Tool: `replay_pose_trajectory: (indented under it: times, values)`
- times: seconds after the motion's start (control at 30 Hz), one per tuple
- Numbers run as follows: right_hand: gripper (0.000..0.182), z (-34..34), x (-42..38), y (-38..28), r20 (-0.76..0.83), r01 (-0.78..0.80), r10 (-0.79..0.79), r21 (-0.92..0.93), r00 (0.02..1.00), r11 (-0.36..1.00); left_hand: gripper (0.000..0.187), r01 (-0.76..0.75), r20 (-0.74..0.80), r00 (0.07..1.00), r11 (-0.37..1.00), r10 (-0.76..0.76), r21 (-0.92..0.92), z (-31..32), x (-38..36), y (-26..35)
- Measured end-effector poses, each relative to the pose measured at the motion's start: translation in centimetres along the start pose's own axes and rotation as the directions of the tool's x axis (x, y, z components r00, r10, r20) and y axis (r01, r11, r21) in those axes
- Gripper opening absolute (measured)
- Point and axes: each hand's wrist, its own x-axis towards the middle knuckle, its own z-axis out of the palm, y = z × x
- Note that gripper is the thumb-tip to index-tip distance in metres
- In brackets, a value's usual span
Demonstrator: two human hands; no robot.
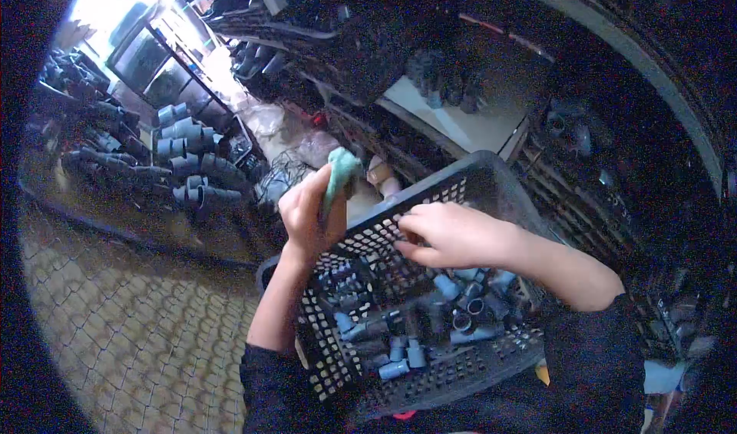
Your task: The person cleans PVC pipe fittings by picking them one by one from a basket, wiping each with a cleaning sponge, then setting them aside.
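Head view: left hand (307, 215) clutches cloth (338, 174), right (449, 234) grips basket (491, 180) above paved floor (130, 334).

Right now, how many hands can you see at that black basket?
2. The left hand grips the basket at its far left rim, holding a green cloth. The right hand rests on the far rim, above the grey pipe fittings.

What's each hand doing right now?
Left hand: closed around a green cloth.
Right hand: fingers curled on the rim of the black basket; holding anything else cannot be told.
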Motion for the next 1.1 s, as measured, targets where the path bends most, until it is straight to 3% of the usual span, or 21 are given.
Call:
replay_pose_trajectory:
  times: [0.07, 0.13, 0.17, 0.2, 0.33, 0.47, 0.57, 0.7, 0.73, 0.77, 0.8, 0.83, 0.87, 0.9, 0.93, 1.0, 1.1]
  values:
    - [0.045, 2.2, -0.8, 2.1, 0.278, -0.269, 0.346, -0.280, 0.896, 0.921, 0.028, 0.044, 0.043, 0.998, 0.996, -0.041, -0.074, 0.5, 0.3, -0.3]
    - [0.054, 5.0, 0.1, 6.3, 0.542, -0.237, 0.560, -0.552, 0.627, 0.800, 0.025, 0.037, 0.063, 0.998, 0.996, -0.032, -0.081, 0.9, 0.8, -0.1]
    - [0.054, 5.9, 0.3, 7.5, 0.640, -0.196, 0.585, -0.575, 0.498, 0.795, 0.024, 0.031, 0.076, 0.997, 0.996, -0.025, -0.082, 1.1, 1.1, 0.0]
    - [0.054, 6.4, 0.1, 7.8, 0.714, -0.174, 0.568, -0.550, 0.408, 0.817, 0.022, -0.068, 0.054, 0.996, 0.997, 0.069, -0.029, 1.0, 1.8, 0.3]
    - [0.057, 9.3, -0.6, 7.2, 0.824, -0.139, 0.479, -0.459, 0.302, 0.877, 0.034, -0.032, 0.101, 0.994, 0.999, 0.034, -0.024, 1.1, 1.3, 0.6]
    - [0.062, 10.4, -1.1, 5.6, 0.808, -0.062, 0.484, -0.494, 0.335, 0.868, 0.034, -0.021, 0.156, 0.988, 1.000, 0.020, 0.002, 1.2, 1.1, 0.7]
    - [0.068, 10.0, -1.0, 4.4, 0.763, -0.043, 0.453, -0.490, 0.461, 0.870, 0.036, -0.031, 0.166, 0.986, 0.999, 0.029, 0.013, 1.4, 1.2, 0.6]
    - [0.064, 4.6, -1.5, 2.8, 0.610, -0.048, 0.164, -0.202, 0.775, 0.978, 0.040, -0.028, 0.178, 0.984, 0.999, 0.023, 0.027, 1.5, 1.0, 0.2]
    - [0.064, 3.7, -1.6, 3.4, 0.437, -0.015, -0.028, 0.093, 0.899, 0.996, 0.041, -0.025, 0.171, 0.985, 0.999, 0.020, 0.026, 1.5, 1.1, 0.3]
    - [0.056, 2.6, -1.1, 4.1, 0.330, 0.049, -0.145, 0.284, 0.933, 0.958, 0.043, -0.019, 0.165, 0.986, 1.000, 0.015, 0.024, 1.5, 1.1, 0.4]
    - [0.052, 0.6, -0.8, 2.8, 0.209, -0.023, -0.052, 0.341, 0.977, 0.940, 0.044, 0.003, 0.133, 0.991, 1.000, -0.003, 0.002, 1.6, 1.0, 0.4]
    - [0.044, 0.1, -0.3, 3.0, 0.039, 0.044, -0.073, 0.489, 0.997, 0.871, 0.046, 0.021, 0.103, 0.995, 1.000, -0.019, -0.023, 1.8, 0.9, 0.4]
    - [0.038, -1.9, -0.4, 2.0, 0.097, -0.154, 0.120, 0.615, 0.988, 0.773, 0.047, 0.034, 0.069, 0.997, 0.998, -0.031, -0.050, 2.1, 1.0, 0.4]
    - [0.030, -2.0, 0.1, 2.3, -0.101, -0.042, 0.175, 0.747, 0.979, 0.664, 0.047, 0.083, 0.051, 0.995, 0.996, -0.081, -0.035, 2.0, 1.0, 0.9]
    - [0.034, -2.5, -0.2, 2.7, -0.210, 0.049, 0.265, 0.860, 0.941, 0.508, 0.046, 0.010, 0.083, 0.997, 1.000, -0.008, -0.020, 1.8, 0.9, 1.2]
    - [0.044, -4.4, -0.9, 3.4, -0.153, 0.056, 0.369, 0.964, 0.917, 0.261, 0.045, -0.131, 0.152, 0.980, 0.991, 0.128, 0.010, 1.5, 0.8, 1.6]
    - [0.053, -3.1, -0.4, 4.2, -0.196, 0.067, 0.441, 0.954, 0.876, 0.291, 0.046, -0.065, 0.265, 0.963, 0.994, 0.041, 0.083, 3.2, 1.3, 5.8]
